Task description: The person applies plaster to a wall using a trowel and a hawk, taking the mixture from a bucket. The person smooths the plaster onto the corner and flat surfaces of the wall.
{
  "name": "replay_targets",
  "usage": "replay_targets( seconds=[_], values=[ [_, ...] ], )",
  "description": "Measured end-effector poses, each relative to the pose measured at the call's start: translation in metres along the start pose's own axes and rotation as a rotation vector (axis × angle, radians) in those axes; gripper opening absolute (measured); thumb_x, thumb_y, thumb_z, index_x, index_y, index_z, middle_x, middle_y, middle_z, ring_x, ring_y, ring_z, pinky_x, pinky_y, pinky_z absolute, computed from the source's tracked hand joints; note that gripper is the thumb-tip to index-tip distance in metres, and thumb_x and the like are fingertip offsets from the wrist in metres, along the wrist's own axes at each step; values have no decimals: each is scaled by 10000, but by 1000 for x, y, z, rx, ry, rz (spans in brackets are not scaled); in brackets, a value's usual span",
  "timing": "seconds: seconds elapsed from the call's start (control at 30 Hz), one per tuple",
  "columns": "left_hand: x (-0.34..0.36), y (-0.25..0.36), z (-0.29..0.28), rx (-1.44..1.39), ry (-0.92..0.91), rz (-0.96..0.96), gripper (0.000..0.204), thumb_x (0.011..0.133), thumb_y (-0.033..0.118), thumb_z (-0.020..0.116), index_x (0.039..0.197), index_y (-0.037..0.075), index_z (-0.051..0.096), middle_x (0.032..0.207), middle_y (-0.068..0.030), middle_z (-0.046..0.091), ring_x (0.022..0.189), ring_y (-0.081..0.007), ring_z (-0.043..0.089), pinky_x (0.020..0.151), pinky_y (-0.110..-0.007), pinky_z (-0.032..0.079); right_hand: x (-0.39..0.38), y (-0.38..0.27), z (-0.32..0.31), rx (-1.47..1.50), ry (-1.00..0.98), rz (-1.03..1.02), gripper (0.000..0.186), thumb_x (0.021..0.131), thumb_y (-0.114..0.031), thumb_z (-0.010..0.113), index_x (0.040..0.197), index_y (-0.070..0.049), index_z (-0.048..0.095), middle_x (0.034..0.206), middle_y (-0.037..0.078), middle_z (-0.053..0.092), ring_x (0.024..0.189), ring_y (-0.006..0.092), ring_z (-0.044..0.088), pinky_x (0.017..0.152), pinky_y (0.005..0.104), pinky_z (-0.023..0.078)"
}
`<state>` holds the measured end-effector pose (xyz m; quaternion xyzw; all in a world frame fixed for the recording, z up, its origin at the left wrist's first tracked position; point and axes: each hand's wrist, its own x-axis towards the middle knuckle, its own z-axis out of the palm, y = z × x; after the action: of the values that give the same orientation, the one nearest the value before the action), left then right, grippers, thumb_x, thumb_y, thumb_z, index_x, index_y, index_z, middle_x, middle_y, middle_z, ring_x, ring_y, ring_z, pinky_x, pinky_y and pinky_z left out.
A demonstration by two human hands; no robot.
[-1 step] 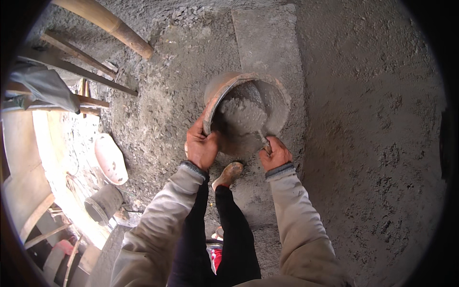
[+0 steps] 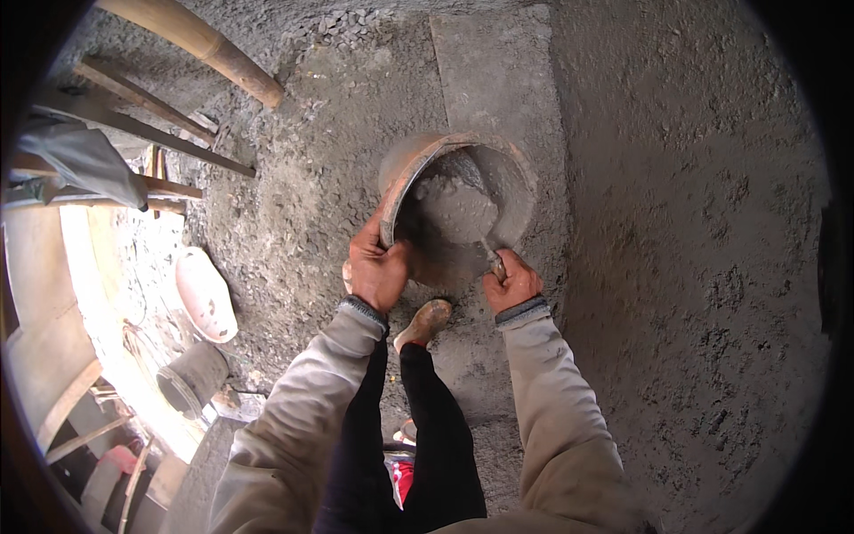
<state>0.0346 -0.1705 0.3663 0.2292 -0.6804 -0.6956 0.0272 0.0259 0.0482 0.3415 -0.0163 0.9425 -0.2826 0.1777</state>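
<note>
A mortar-caked bucket (image 2: 518, 166) is tilted so that its mouth faces me. My left hand (image 2: 378, 271) is closed around the left side of its rim, with the thumb on the inner side. In my right hand (image 2: 513, 283), at the lower right of the mouth, is the handle of a trowel (image 2: 490, 248). The trowel's blade reaches into the bucket and is largely hidden under a heap of wet grey mortar (image 2: 458, 212). More grey mix coats the bucket's inner wall. The lower part of the bucket's inside is in shadow.
Bamboo and timber poles (image 2: 205, 53) jut in from the upper left. At the left lie a pale oblong basin (image 2: 205, 295) and another bucket (image 2: 194, 378) on its side. My shoe (image 2: 424, 324) stands just below the bucket. Rough wet concrete (image 2: 685, 267) spreads out on the right.
The bucket's mouth has shifted very slightly to the left. The mortar on the trowel looks smoother and a little more rounded. Both hands keep their grip.
</note>
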Motion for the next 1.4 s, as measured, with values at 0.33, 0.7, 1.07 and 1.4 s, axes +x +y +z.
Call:
replay_targets(
  seconds=[0.33,0.7,1.07,1.4],
  values=[
    [16,-89,-42,-161,242,-193,286,712,-77,499,949,27,622,717,18,587,612,-70,525,550,-219,435,1,4,9,31,-152,-128,364,691,-184,637,1016,-27,583,855,142,624,757,317,637,695,424,506],
    [24,-125,-71,-165,216,-201,335,766,-110,470,1042,24,603,801,13,616,630,-54,529,545,-195,429,182,192,-66,-246,458,67,257,812,-134,591,1030,-3,625,713,97,638,575,149,588,517,328,483],
    [-1,-59,16,273,11,76,680,696,-151,426,1314,118,511,1258,-122,575,1128,-139,537,967,-265,399,23,50,60,-370,-245,-92,382,720,-170,610,1086,-68,564,890,172,600,765,342,634,666,443,512],
    [66,-118,-39,-193,135,-160,325,713,-100,496,991,28,607,726,12,581,604,-71,512,548,-217,430,36,14,23,220,-86,-303,338,728,-68,635,1056,-31,562,780,126,623,639,264,631,557,349,499]
  ],
)
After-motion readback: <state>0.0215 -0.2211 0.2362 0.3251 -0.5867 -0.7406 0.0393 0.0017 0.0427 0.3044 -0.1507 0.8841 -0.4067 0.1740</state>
